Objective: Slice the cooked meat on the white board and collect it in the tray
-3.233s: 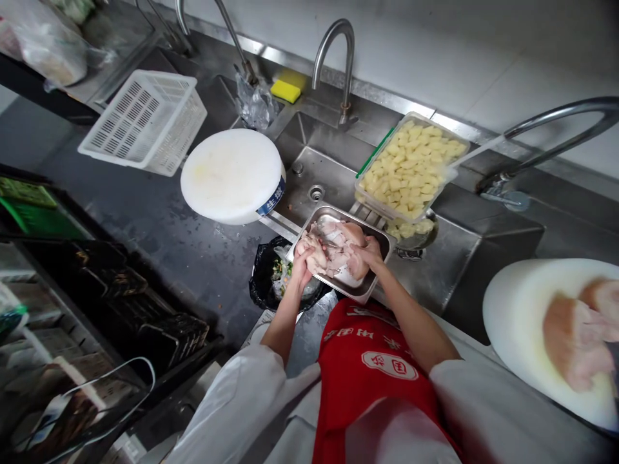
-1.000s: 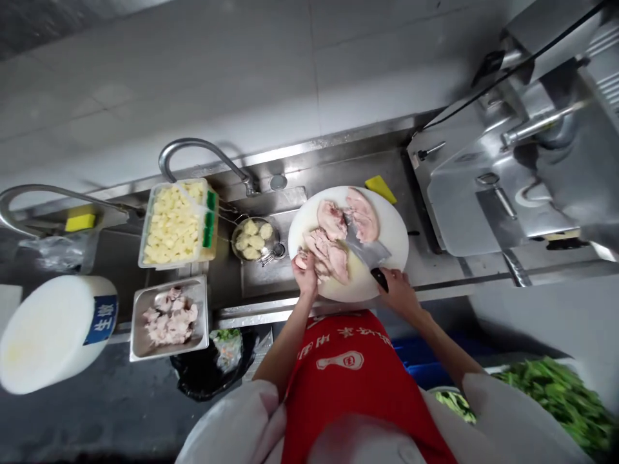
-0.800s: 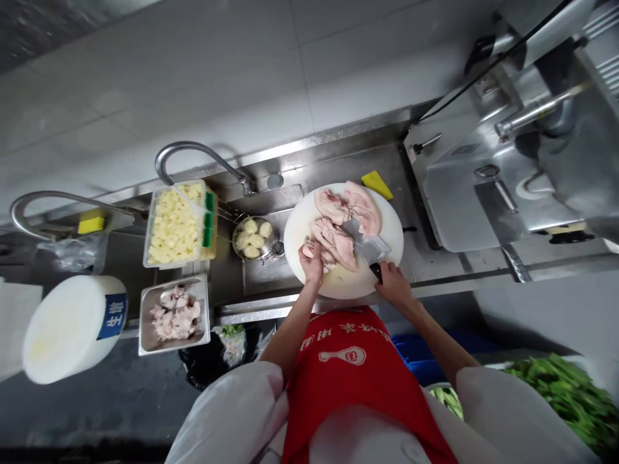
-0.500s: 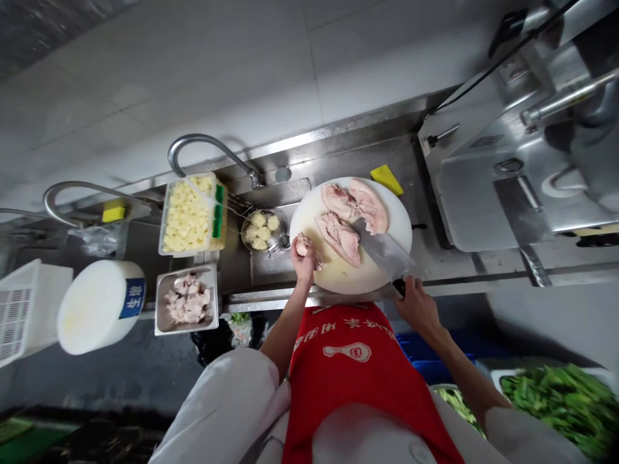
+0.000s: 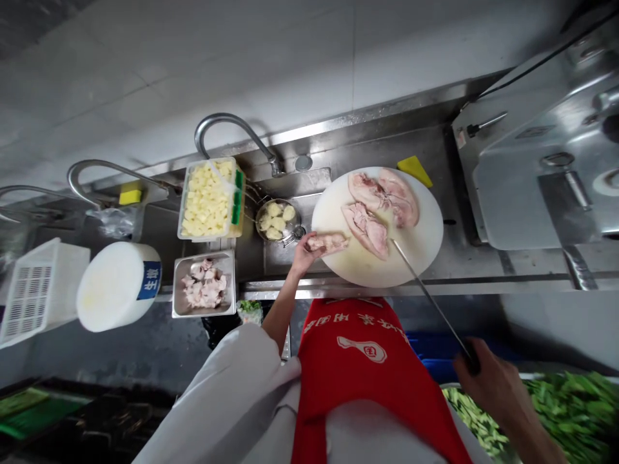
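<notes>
My left hand [image 5: 304, 254] is closed on the end of a strip of pale meat [image 5: 327, 242] at the left side of the round white cutting board [image 5: 367, 269]. My right hand [image 5: 488, 380] grips the dark handle of a cleaver [image 5: 428, 293], off the board at the lower right. Its blade is turned nearly edge-on, and the tip reaches over the board. A thick piece of pale cooked-looking meat [image 5: 366, 230] lies in the board's middle. Behind it is a larger curved slab with rind [image 5: 406, 200].
Left of the board, a strainer [image 5: 278, 220] holds several pale round pieces. A tub of pale cubes [image 5: 206, 200] and a metal pan of meat chunks [image 5: 204, 284] stand farther left. A yellow sponge [image 5: 414, 170] lies behind the board. Leafy greens [image 5: 573, 406] sit low at right.
My right hand has drawn the cleaver down and right, turning its blade edge-on. My left hand now shows a longer strip of meat laid out toward the right. The view has shifted.
</notes>
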The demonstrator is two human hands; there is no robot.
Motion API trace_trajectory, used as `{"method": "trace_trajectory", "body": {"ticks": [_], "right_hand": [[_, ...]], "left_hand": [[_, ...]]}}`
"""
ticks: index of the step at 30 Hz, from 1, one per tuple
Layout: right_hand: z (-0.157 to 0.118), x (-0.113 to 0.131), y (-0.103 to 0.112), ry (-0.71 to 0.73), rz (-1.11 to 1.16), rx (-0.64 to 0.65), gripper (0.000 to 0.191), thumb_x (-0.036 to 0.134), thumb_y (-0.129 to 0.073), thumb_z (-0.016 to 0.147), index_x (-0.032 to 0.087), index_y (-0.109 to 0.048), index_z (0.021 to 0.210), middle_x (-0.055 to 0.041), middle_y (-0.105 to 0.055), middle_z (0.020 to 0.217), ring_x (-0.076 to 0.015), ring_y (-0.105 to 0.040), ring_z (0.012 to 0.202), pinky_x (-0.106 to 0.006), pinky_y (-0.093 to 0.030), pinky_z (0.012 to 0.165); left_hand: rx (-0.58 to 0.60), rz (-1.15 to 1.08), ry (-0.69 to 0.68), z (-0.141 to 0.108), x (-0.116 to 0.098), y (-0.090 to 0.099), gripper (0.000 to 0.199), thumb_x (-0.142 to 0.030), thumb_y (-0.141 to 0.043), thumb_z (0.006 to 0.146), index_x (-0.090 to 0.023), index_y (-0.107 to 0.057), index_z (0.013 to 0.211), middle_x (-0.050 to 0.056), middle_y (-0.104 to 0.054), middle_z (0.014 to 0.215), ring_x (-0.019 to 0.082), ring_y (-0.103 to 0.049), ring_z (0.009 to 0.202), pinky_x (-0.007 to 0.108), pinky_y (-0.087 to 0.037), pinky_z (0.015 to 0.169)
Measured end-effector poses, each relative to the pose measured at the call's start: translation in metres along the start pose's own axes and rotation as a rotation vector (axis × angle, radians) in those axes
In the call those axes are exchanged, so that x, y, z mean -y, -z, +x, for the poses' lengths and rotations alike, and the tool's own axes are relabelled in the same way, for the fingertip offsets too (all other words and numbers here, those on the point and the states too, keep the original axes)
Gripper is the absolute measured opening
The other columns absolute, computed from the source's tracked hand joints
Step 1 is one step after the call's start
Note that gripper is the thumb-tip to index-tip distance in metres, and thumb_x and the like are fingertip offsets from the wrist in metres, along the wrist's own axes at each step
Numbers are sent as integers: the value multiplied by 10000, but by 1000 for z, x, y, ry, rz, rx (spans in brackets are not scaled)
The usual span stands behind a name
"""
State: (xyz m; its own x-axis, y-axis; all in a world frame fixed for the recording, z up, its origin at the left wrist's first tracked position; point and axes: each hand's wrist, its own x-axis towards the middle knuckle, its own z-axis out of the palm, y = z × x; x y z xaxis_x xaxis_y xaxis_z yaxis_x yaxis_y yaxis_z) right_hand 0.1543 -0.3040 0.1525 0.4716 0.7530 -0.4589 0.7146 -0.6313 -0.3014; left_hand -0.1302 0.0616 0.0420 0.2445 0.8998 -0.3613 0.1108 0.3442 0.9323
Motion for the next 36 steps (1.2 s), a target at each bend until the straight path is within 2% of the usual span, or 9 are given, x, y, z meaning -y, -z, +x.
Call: {"method": "trace_trajectory", "body": {"ticks": [3, 5, 10, 15, 21, 25, 29, 32, 36], "right_hand": [[12, 32, -4, 119, 94, 86, 219, 432, -435, 854, 243, -542, 878, -59, -668, 614, -261, -673, 574, -309, -388, 541], [23, 49, -14, 181, 130, 127, 222, 442, -417, 881, 249, -513, 829, -56, -654, 602, -248, -661, 561, -304, -362, 537], [45, 65, -41, 237, 109, 131, 260, 445, -392, 917, 237, -509, 814, -66, -658, 622, -231, -652, 577, -296, -313, 545], [57, 64, -46, 203, 63, 104, 288, 458, -395, 928, 221, -538, 848, -66, -668, 645, -227, -649, 599, -296, -292, 558], [67, 68, -42, 167, 70, 96, 259, 422, -421, 919, 208, -558, 864, -80, -683, 668, -222, -648, 610, -299, -294, 570], [68, 69, -43, 158, 82, 126, 224, 390, -437, 925, 198, -549, 892, -85, -690, 709, -223, -660, 655, -291, -292, 580], [70, 73, -38, 184, 52, 167, 247, 371, -399, 957, 180, -555, 956, -95, -701, 763, -221, -662, 678, -292, -282, 593], [75, 82, -34, 226, 36, 197, 302, 350, -355, 984, 171, -538, 1145, -85, -718, 817, -218, -666, 697, -290, -287, 604], [80, 97, -37, 269, -28, 201, 359, 307, -276, 1008, 177, -535, 1219, -90, -728, 837, -224, -666, 692, -297, -278, 604]], "left_hand": [[58, 22, 113, -1, -2, 14, 645, -314, -874, 548, -170, -616, 1121, 16, -666, 875, 111, -614, 669, 235, -541, 605], [3, 4, 161, -4, -1, 13, 613, -346, -862, 575, -167, -598, 1099, 26, -661, 888, 113, -610, 640, 237, -533, 546], [-156, 88, 204, -17, 4, 0, 560, -444, -783, 707, -188, -506, 1121, 39, -640, 921, 146, -643, 734, 318, -575, 682], [37, 673, -105, -4, -12, -9, 751, -389, -847, 627, -213, -499, 1268, 97, -622, 1143, 219, -615, 1047, 341, -507, 916], [275, 880, 48, 30, -39, -30, 479, -330, -829, 588, -165, -660, 1004, 75, -698, 885, 261, -662, 879, 343, -519, 801], [105, 480, 72, 25, -35, -37, 556, -272, -845, 564, -150, -614, 1055, 55, -709, 922, 198, -666, 868, 304, -540, 816], [-188, 47, -73, 1, -21, -45, 577, -400, -781, 715, -167, -517, 1172, 82, -680, 1082, 164, -666, 938, 300, -545, 876], [-287, 95, -173, -26, -11, -50, 547, -454, -763, 739, -188, -512, 1145, 61, -656, 1052, 163, -657, 936, 284, -537, 870], [-267, 249, -211, -63, -3, -48, 439, -444, -752, 754, -209, -523, 1045, 15, -614, 952, 151, -637, 871, 251, -534, 797]]}}
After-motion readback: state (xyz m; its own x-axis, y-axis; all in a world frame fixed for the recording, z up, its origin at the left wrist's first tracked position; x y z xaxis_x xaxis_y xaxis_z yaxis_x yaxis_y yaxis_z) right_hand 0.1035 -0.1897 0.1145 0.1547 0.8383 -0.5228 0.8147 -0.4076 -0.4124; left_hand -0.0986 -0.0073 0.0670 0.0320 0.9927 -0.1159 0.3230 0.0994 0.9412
